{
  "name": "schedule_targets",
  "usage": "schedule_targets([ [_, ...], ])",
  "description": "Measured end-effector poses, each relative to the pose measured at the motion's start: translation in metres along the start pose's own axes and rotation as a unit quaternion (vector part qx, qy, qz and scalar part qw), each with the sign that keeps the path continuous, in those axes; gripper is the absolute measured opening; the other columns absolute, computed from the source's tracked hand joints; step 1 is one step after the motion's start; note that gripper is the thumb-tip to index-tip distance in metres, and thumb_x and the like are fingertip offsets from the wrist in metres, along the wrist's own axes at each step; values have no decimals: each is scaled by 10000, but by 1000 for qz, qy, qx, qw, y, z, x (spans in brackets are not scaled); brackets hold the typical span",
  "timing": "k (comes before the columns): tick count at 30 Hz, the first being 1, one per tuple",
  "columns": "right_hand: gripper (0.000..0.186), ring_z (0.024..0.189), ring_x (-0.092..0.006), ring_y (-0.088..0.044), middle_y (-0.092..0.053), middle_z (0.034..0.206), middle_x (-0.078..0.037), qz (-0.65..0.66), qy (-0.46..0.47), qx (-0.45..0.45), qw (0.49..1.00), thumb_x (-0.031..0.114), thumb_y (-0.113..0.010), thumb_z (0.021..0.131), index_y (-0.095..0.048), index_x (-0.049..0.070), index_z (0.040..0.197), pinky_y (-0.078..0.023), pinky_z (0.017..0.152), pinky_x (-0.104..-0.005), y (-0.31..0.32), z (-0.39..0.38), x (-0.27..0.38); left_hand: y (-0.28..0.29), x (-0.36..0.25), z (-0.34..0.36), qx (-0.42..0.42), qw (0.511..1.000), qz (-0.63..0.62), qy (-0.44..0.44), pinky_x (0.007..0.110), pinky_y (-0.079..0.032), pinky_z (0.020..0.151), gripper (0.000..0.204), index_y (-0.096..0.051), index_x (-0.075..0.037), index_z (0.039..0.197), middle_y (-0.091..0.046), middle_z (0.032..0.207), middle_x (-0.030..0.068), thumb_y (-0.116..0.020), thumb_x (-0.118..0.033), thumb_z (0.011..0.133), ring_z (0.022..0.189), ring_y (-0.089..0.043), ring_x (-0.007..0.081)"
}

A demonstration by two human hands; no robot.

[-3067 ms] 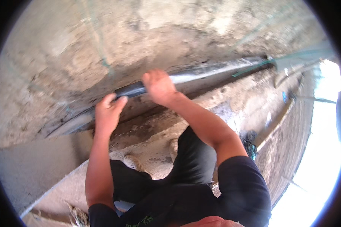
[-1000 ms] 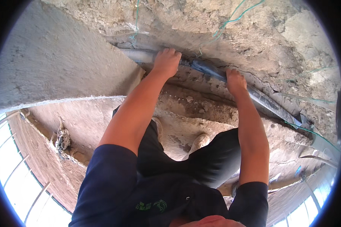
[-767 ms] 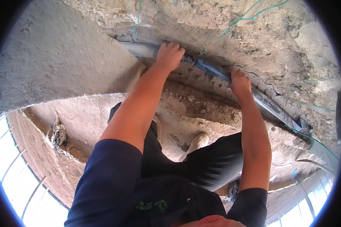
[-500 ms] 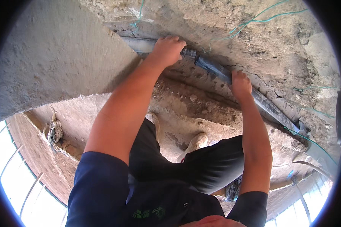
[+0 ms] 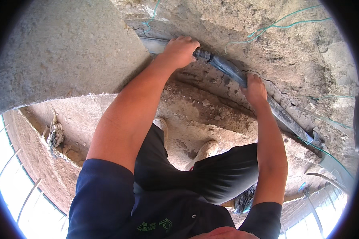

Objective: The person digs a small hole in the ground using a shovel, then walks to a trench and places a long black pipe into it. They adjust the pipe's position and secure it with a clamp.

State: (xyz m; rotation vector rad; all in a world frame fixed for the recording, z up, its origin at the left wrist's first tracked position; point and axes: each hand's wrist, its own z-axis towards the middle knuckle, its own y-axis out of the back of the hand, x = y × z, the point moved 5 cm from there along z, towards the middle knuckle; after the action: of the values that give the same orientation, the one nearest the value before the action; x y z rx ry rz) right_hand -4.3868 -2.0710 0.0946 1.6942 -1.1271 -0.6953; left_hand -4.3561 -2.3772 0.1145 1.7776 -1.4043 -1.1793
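Left hand (image 5: 180, 52) and right hand (image 5: 255, 91) have spread further apart now — I've got both sets of fingers clasped round the dark pipe (image 5: 229, 71), one stretch showing between them — green string (image 5: 273, 26) lying beyond the right fingers.

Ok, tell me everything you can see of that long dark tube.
The dark grey tube looks like glossy plastic, with a blackish stretch beside the left hand's grip and a paler, streaked length beyond the right hand's grip. Both hold it. It lies along a rough earthen surface, slanting down toward the picture's right. A green string passes near its right end.
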Motion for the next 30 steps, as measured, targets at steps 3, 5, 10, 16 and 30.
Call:
schedule_targets([
  [3,556,1190,-347,-601,-629,1218,-157,3,4,6,1000,289,-829,817,-588,65,1265,-522,982,-472,1,1,3,-3,0,0,-48,999,-7,-17,497,-417,1110,520,-587,-195,1372,-562,1386,91,-773,-302,898,1353,-489,312],
  [5,550,1186,-348,-602,-630,1213,-159,6,10,7,1000,299,-827,820,-590,64,1257,-525,978,-472,0,2,6,-6,3,0,-66,997,-7,-24,494,-437,1081,508,-607,-184,1342,-589,1340,88,-790,-292,881,1316,-519,307],
  [10,550,1177,-350,-604,-629,1209,-159,15,1,-7,1000,318,-829,818,-593,62,1244,-524,977,-475,4,1,7,-8,1,1,-76,997,11,-30,492,-437,1086,504,-607,-185,1343,-585,1350,96,-789,-283,883,1326,-518,312],
  [16,588,1169,-392,-603,-611,1212,-197,20,-17,7,1000,322,-829,816,-583,56,1280,-524,966,-492,3,3,7,-5,-2,0,-43,999,15,-20,493,-428,1101,515,-595,-169,1368,-572,1390,102,-774,-278,898,1351,-505,312],
  [30,579,1114,-396,-622,-630,1159,-201,66,20,-25,997,309,-847,787,-615,42,1246,-532,924,-497,1,5,10,-7,-3,3,-40,999,24,-22,487,-437,1099,488,-598,-146,1349,-569,1393,110,-763,-260,904,1363,-497,313],
])
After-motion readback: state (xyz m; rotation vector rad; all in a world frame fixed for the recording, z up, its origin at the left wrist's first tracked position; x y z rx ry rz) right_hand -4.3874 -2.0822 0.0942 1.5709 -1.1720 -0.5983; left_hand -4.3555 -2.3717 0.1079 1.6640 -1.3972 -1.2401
